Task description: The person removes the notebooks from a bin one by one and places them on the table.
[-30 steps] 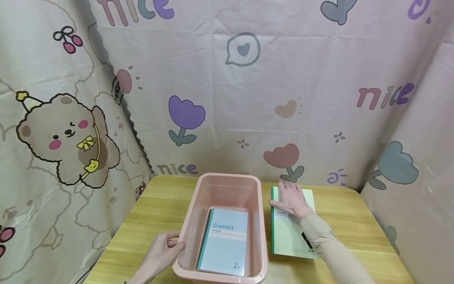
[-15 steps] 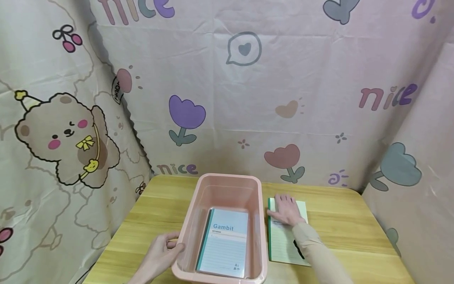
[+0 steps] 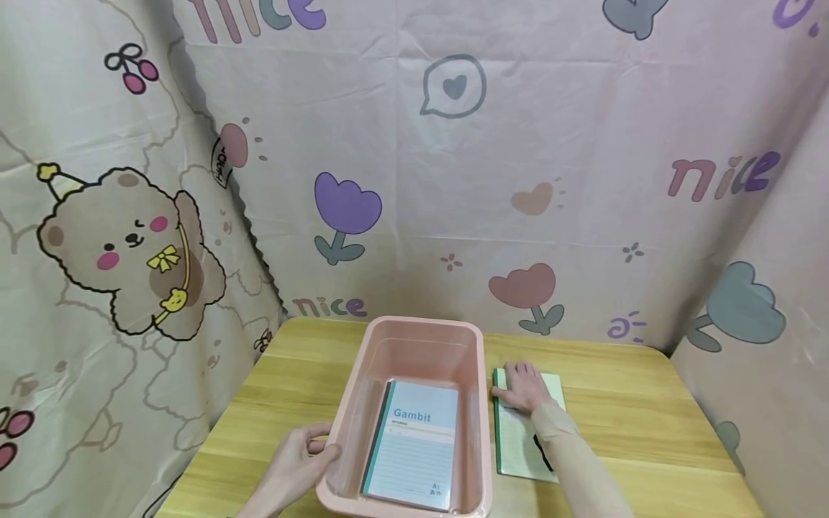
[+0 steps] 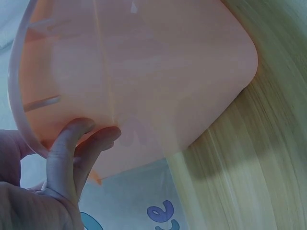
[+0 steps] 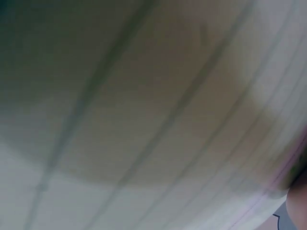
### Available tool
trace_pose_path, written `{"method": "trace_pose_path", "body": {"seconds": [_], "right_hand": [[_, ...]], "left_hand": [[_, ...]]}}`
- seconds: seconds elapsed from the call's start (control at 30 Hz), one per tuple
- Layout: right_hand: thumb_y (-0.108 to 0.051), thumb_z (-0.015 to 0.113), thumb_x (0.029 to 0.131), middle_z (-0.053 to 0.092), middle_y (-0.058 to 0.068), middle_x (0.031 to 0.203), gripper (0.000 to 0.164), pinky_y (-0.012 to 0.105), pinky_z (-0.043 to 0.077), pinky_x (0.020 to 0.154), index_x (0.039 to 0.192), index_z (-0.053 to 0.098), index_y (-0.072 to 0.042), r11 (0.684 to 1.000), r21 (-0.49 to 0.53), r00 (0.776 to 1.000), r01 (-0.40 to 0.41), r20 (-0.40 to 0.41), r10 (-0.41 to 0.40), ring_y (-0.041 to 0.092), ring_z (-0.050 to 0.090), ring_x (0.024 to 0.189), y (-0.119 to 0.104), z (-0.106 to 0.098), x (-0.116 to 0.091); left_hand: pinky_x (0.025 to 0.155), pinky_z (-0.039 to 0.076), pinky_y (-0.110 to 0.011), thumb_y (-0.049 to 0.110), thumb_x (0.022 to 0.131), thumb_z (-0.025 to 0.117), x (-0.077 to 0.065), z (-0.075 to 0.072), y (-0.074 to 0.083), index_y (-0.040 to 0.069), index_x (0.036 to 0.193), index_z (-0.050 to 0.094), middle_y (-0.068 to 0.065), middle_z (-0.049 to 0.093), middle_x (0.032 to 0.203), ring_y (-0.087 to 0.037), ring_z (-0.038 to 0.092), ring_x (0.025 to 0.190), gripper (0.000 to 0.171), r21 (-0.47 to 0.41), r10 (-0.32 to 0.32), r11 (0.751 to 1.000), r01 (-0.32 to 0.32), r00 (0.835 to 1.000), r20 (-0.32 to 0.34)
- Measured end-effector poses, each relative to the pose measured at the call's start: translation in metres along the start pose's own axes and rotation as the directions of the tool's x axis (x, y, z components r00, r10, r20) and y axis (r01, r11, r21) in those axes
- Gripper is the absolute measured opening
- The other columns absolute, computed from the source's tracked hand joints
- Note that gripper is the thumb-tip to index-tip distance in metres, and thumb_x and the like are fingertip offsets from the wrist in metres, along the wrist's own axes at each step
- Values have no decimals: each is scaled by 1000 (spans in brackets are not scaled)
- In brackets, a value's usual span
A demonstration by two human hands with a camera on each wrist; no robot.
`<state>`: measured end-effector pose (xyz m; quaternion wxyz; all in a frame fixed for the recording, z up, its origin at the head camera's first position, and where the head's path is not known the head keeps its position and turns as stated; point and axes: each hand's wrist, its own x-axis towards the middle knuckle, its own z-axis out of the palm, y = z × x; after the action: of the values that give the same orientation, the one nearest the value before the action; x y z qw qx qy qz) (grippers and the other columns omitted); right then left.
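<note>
A pink plastic bin (image 3: 422, 327) stands on the table, with a blue notebook (image 3: 414, 442) marked "Gambit" lying inside on its bottom. My left hand (image 3: 301, 460) grips the bin's near left rim, thumb on one side and fingers on the other; the left wrist view shows these fingers (image 4: 67, 148) curled against the wall. To the right of the bin, a pale green notebook (image 3: 518, 450) with a green spine lies under my right hand (image 3: 526, 388). That hand rests on its upper cover, fingers extended and thumb at the spine edge. Ruled lines of this cover fill the right wrist view.
The wooden table (image 3: 622, 403) extends to both sides of the bin. A patterned curtain (image 3: 414, 158) with flowers and words hangs behind it, and another with a bear (image 3: 132, 252) hangs at the left. A dark strap (image 3: 542, 453) shows at the right wrist.
The green notebook and my right hand have come down and nearer to me, beside the bin, then stayed almost still. My left hand keeps its grip on the rim. The head view has shifted slightly.
</note>
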<state>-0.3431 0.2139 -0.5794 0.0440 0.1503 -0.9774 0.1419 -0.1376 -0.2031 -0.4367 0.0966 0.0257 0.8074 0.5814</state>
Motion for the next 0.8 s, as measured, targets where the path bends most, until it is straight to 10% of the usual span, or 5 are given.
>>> {"method": "trace_pose_path", "body": {"seconds": [0.57, 0.8], "right_hand": [[-62, 56, 92, 53, 21, 119, 68, 61, 44, 101, 132, 51, -7, 999, -40, 999, 28, -42, -30, 40, 50, 114, -2, 7, 3], [-43, 63, 93, 57, 22, 118, 53, 60, 44, 101, 130, 54, -6, 999, -54, 985, 0, -173, -9, 42, 52, 114, -11, 1, -3]], "left_hand": [[66, 66, -33, 5, 89, 58, -2, 2, 1, -25, 132, 47, -37, 70, 104, -39, 76, 86, 53, 5, 3, 1000, -3, 1000, -16], [65, 66, -31, 5, 88, 58, -2, 3, 0, -24, 130, 50, -36, 72, 101, -37, 76, 85, 51, 9, 8, 1000, -8, 999, -33]]}}
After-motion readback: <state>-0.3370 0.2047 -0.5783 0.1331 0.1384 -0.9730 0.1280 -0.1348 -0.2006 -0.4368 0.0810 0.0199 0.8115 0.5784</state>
